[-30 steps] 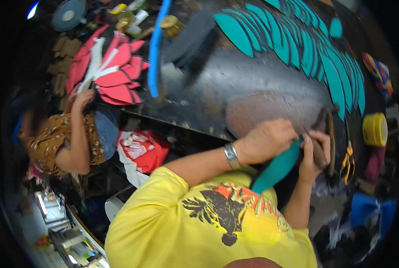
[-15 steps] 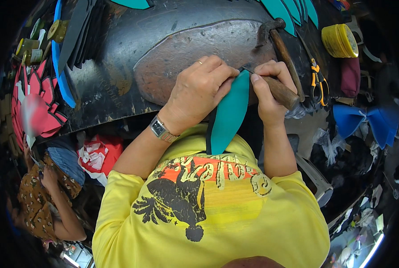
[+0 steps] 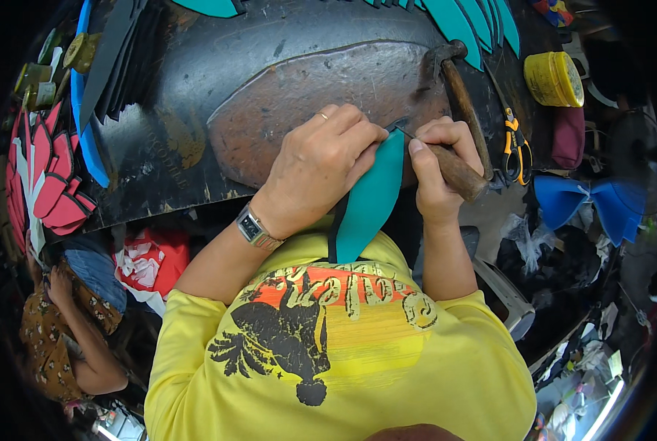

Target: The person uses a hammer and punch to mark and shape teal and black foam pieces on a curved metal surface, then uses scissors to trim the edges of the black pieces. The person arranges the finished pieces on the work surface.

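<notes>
My left hand [image 3: 320, 154] is closed on the upper end of a long teal material piece [image 3: 369, 195] with a black edge, pinching it between thumb and fingers. The piece hangs over the table's near edge against my yellow shirt. My right hand [image 3: 442, 162] grips an awl by its thick wooden handle [image 3: 461, 175]. The awl's thin metal shaft points left to the tip of the teal piece, beside my left fingertips. Whether its point pierces the material I cannot tell. Both hands are over the near part of a worn brown board [image 3: 299, 95] on the black table.
A hammer [image 3: 467, 106] lies right of my hands, then orange-handled scissors [image 3: 516, 147] and a yellow tub [image 3: 554, 79]. More teal pieces [image 3: 457, 29] lie at the far side, black pieces [image 3: 119, 66] and pink pieces [image 3: 56, 191] at left. Another person [image 3: 71, 331] works at lower left.
The view has shifted slightly. My hands stay together at the teal piece's tip, and the awl's metal shaft now shows more clearly. The other person's hands moved slightly at lower left.
</notes>
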The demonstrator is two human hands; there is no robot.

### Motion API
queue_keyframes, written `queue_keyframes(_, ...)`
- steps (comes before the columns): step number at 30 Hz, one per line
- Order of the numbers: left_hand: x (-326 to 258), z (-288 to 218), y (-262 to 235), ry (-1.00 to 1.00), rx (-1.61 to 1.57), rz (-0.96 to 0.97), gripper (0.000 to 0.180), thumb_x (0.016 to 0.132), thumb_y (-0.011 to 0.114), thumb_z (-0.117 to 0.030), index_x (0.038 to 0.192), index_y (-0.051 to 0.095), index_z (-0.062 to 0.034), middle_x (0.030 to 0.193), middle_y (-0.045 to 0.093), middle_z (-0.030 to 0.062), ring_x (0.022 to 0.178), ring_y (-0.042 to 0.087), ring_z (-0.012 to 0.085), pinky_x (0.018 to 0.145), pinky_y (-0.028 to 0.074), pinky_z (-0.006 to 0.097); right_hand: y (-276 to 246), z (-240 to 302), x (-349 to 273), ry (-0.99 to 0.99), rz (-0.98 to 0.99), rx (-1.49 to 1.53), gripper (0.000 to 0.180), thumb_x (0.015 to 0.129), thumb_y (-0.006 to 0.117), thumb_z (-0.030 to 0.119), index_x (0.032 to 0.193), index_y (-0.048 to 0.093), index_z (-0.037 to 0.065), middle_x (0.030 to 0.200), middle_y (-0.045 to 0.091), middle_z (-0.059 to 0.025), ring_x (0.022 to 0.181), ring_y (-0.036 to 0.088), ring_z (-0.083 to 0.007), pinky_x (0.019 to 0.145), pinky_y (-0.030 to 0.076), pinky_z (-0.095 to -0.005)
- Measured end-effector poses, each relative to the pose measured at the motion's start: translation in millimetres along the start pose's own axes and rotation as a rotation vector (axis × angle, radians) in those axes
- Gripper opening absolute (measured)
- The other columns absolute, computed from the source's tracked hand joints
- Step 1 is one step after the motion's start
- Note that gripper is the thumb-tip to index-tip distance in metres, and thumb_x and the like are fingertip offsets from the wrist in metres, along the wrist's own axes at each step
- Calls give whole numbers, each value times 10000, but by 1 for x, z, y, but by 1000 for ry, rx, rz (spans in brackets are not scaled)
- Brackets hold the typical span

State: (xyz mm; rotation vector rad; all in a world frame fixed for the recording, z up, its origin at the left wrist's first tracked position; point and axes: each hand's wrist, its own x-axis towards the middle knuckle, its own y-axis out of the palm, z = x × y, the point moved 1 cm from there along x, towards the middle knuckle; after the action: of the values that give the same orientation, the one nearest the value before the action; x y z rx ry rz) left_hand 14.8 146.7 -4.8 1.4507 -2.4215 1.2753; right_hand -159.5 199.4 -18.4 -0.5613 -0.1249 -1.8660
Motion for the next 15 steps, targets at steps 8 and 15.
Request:
queue_keyframes(8,0,1,-1,0,-2,0,160,793,711,-31,948,691,-67,845,625,77,811,636,275,705,524,373,1,1,1,-10,13,-25,119,776,656,-15,829,553,10,708,565,-71,607,521,-143,585,429,-283)
queue_keyframes(15,-1,1,-1,7,1,-10,158,795,710,-35,948,688,-67,840,615,81,803,632,279,699,522,375,5,1,2,-34,46,-83,108,773,655,-11,810,555,9,699,546,-74,600,514,-147,577,427,-287)
